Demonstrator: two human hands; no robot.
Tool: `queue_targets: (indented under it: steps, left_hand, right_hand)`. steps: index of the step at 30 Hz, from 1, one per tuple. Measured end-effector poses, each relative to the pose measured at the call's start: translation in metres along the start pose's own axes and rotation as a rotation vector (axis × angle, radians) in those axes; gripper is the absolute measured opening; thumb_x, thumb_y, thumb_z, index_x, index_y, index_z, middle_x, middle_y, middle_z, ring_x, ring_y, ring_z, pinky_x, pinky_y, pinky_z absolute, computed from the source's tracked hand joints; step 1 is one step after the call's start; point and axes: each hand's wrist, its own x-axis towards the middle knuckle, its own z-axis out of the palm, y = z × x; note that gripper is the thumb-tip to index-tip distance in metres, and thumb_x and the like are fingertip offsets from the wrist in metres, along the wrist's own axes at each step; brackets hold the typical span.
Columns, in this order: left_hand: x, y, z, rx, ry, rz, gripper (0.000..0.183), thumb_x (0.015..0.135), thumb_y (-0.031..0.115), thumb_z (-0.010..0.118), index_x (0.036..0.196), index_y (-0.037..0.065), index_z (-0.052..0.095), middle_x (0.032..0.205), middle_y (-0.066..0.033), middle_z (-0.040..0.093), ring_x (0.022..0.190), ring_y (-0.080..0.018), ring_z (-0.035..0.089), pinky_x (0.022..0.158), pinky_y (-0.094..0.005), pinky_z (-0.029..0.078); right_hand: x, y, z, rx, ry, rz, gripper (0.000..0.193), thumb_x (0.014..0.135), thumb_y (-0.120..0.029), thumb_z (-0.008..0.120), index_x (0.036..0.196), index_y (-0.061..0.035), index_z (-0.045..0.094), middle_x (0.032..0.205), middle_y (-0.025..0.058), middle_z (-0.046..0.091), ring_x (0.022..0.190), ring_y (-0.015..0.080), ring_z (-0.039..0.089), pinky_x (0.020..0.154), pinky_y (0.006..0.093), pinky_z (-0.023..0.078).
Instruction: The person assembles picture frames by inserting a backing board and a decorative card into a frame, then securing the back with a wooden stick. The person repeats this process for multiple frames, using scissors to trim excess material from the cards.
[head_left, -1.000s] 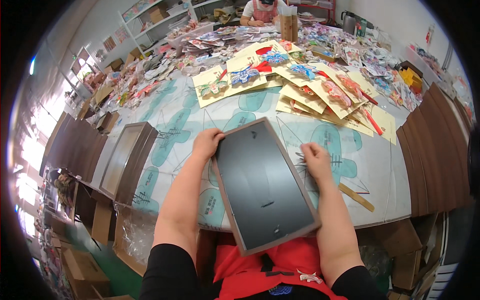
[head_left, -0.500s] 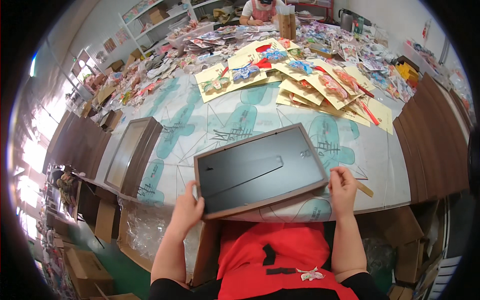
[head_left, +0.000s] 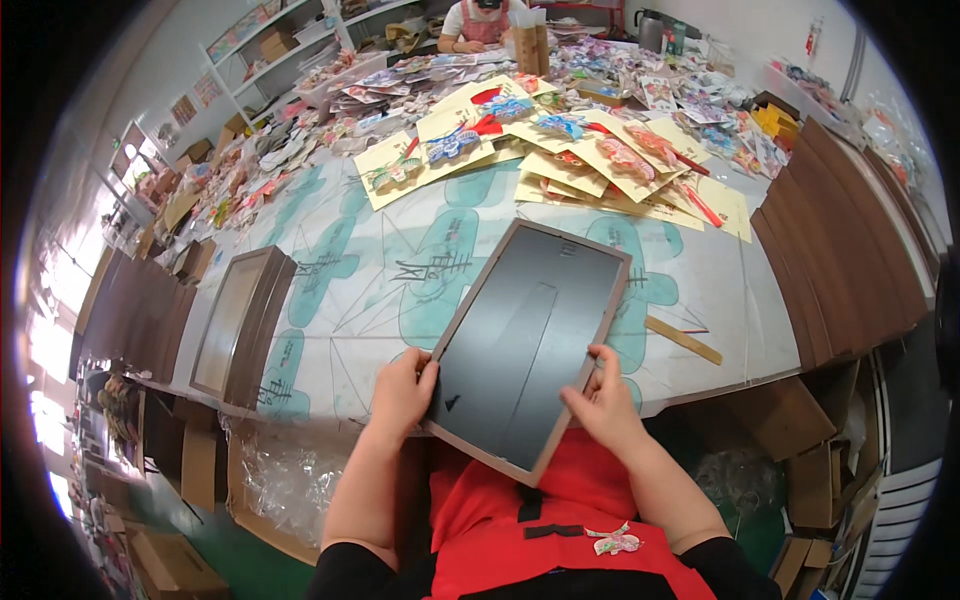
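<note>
A brown-edged picture frame point(head_left: 500, 350) with a dark backing board lies tilted over the table's near edge, its back facing up. One corner points down toward my red apron. My left hand point(head_left: 403, 395) grips its left edge, thumb on top. On the opposite edge, my right hand point(head_left: 606, 402) closes round the rim with its thumb over the backing. A flat wooden strip point(head_left: 684, 341) rests on the printed sheet point(head_left: 345, 385) to the right of the frame.
Yellow cards point(head_left: 610, 190) bearing colourful butterfly-like pieces are piled farther back. Stacked frames point(head_left: 240, 325) stand left, brown frames point(head_left: 835, 250) right. A co-worker point(head_left: 478, 28) sits at the cluttered far end. An open carton point(head_left: 285, 490) with clear plastic is below the table's left side.
The picture frame has turned from lying crosswise to steeply slanted, one corner now nearer me. My right hand, beside its corner before, now grips its right edge. The wooden strip is more exposed.
</note>
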Motion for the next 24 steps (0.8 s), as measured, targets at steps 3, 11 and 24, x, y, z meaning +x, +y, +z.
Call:
queue_targets:
  steps: [3,11,24]
  left_hand:
    - [-0.029,0.011,0.003,0.053,0.045,-0.004,0.016,0.082,0.015,0.060,0.079,0.000,0.055,0.067,-0.0203,0.062,0.063,-0.0395,0.060,0.058,-0.0458,0.046]
    - [-0.029,0.018,0.018,0.034,0.056,-0.073,0.030,0.083,0.023,0.062,0.071,-0.001,0.050,0.060,-0.0207,0.056,0.058,-0.0408,0.056,0.055,-0.0460,0.043]
    - [-0.009,0.059,0.034,-0.159,-0.163,0.151,0.060,0.085,0.018,0.060,0.137,0.001,0.034,0.143,-0.0241,0.032,0.135,-0.0342,0.028,0.110,-0.0463,0.014]
  right_hand:
    - [0.018,0.011,-0.008,-0.080,0.050,-0.063,0.052,0.079,-0.015,0.065,0.123,-0.0025,0.039,0.062,0.0073,0.051,0.055,0.0196,0.052,0.054,0.0315,0.042]
    - [0.052,0.014,-0.016,-0.021,0.023,-0.059,0.031,0.081,-0.012,0.062,0.108,-0.0011,0.050,0.053,0.0037,0.047,0.050,0.0120,0.045,0.051,0.0266,0.037]
    - [0.047,0.025,-0.014,0.091,0.108,-0.199,0.026,0.086,-0.011,0.060,0.106,0.0017,0.049,0.055,0.0030,0.048,0.050,0.0081,0.043,0.047,0.0247,0.034]
